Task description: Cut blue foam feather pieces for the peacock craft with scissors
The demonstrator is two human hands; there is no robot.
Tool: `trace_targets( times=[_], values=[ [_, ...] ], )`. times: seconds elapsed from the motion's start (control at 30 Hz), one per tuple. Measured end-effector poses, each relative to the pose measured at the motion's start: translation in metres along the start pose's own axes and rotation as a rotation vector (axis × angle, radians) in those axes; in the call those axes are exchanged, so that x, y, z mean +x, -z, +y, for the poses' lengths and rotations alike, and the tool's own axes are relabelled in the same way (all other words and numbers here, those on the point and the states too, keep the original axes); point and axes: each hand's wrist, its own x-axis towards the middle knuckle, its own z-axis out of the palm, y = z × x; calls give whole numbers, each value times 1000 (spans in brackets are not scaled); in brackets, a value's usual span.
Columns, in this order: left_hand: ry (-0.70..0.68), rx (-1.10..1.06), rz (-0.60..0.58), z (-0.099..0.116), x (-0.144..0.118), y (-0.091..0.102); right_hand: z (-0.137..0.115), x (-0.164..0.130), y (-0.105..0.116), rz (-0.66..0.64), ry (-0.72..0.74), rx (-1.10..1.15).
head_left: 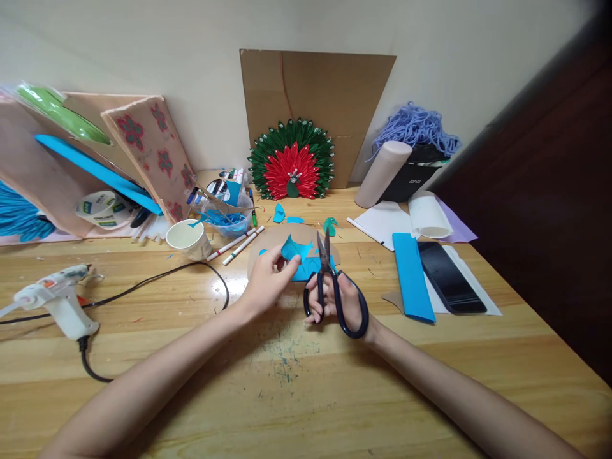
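Between the thumb and fingers of my left hand is a small curved piece of blue paper. My right hand has its fingers through the black loops of a pair of scissors. Their blades point up and away from me, slightly parted, to the right of the blue piece and apart from it. Under both hands lies a rounded piece of cardboard with more blue paper on it. Just behind it are blue scraps and a small green cutout.
A white glue gun with a black cord lies at left, near a paper cup and markers. A red and green fan-shaped craft leans on cardboard. At right are folded blue paper and a phone.
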Motion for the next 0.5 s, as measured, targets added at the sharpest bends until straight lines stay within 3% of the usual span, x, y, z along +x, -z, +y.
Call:
trace_targets(
  times=[0.17,0.5],
  values=[
    [-112,198,141,2,2,7,4,-13,-5,-125,-39,-166],
    [-114,228,54,6,-5,2,0,-19,-11,-143,-47,-289]
  ],
)
